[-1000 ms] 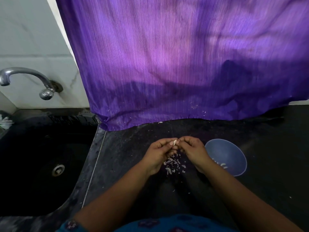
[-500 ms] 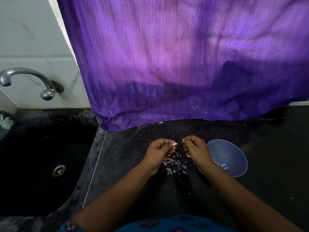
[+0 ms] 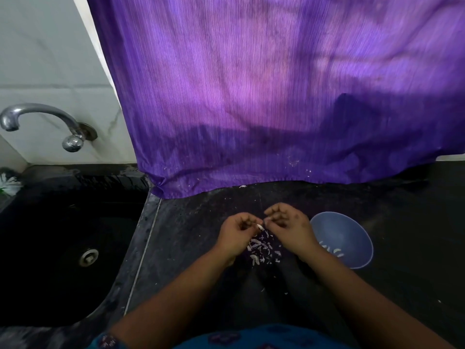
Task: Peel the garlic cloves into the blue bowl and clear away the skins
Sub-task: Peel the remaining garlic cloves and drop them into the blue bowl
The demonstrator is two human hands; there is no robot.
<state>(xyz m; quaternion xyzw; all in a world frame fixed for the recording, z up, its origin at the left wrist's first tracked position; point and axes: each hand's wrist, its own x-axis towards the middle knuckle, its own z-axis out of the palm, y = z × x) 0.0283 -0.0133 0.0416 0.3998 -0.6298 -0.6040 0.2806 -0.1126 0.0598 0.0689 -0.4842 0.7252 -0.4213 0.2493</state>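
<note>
My left hand (image 3: 236, 233) pinches a small pale garlic clove (image 3: 259, 225) at its fingertips, above the dark counter. My right hand (image 3: 289, 226) is just right of it, fingers curled, thumb and forefinger touching the clove's tip. Whether it holds a bit of skin is too small to tell. A scatter of white garlic skins (image 3: 261, 250) lies on the counter under and between the hands. The blue bowl (image 3: 352, 230) stands right of my right hand, with a few peeled cloves (image 3: 332, 250) at its near side.
A black sink (image 3: 63, 248) with a metal drain fills the left, a chrome tap (image 3: 42, 119) above it. A purple curtain (image 3: 276, 96) hangs down to the counter's back edge. Dark counter (image 3: 415, 235) stretches right of the bowl.
The hands met at the clove, parted half a second ago, and have now come together again at the clove. More skin flakes lie below them.
</note>
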